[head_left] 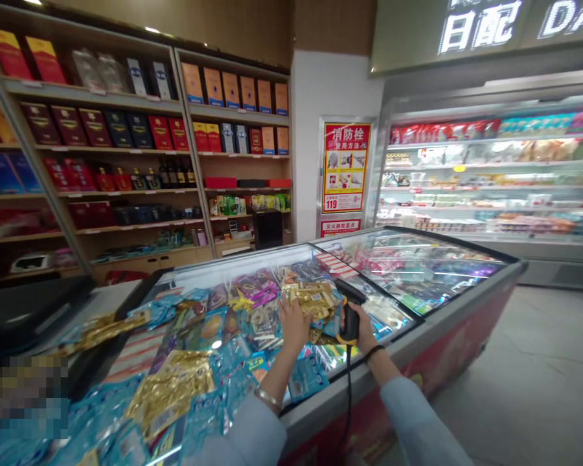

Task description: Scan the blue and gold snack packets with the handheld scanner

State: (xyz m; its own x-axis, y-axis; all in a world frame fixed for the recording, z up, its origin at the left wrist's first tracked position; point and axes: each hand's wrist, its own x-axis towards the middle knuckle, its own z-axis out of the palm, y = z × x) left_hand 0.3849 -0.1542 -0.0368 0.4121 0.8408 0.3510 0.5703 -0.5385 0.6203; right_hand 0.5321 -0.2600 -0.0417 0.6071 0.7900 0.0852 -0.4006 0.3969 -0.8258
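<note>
In the head view my right hand (365, 329) is wrapped around a black barcode scanner (350, 318) with a yellow edge and a cable hanging down. The scanner's head is close to a pile of shiny gold snack packets (315, 299), one showing a white label. My left hand (294, 325) lies against the near-left side of these packets, fingers stretched out and apart. More gold packets (175, 388) and blue packets (233, 362) are spread over the freezer's glass top on the left. Some blue packets (307, 378) lie below my left wrist.
A long chest freezer (457, 336) with a glass lid (398, 255) stands before me, frozen goods visible inside. Shelves (116, 149) of boxes and bottles line the back left. A lit refrigerated display (490, 188) is at the right. Black equipment (29, 310) sits at the left edge.
</note>
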